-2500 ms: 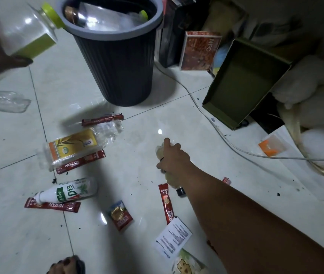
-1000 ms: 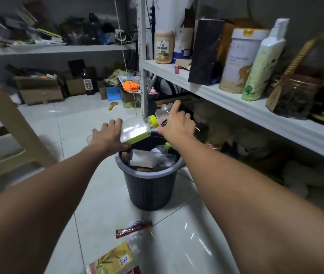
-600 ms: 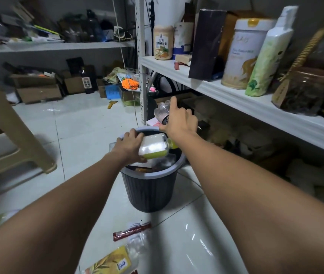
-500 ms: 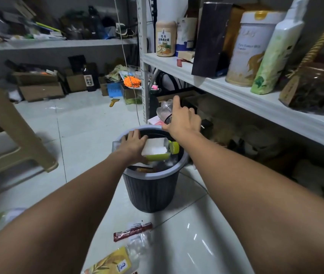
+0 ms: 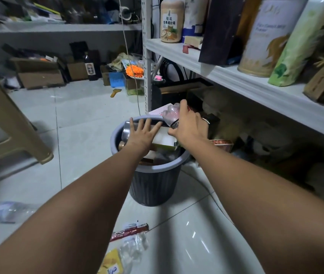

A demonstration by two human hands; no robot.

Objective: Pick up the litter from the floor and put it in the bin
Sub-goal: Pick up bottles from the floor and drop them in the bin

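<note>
The bin (image 5: 153, 182) is heaped to its rim, so the crumpled bottle (image 5: 169, 115) gripped by the right hand (image 5: 189, 130) at the bin's 1 o'clock edge may roll off and drop to the floor (image 5: 88, 125); the left hand (image 5: 141, 134) lies flat and splayed on the square bottle (image 5: 165, 138) on top. At 6 o'clock lie a red sachet (image 5: 129, 231) and a yellow-labelled bottle (image 5: 115, 261). Only the shelf jar (image 5: 170, 20) at 12 o'clock shows legible Chinese characters.

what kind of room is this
Likely a household storeroom or utility room: metal shelving loaded with tins, cardboard boxes along the far wall, and a full bin on a tiled floor.
</note>
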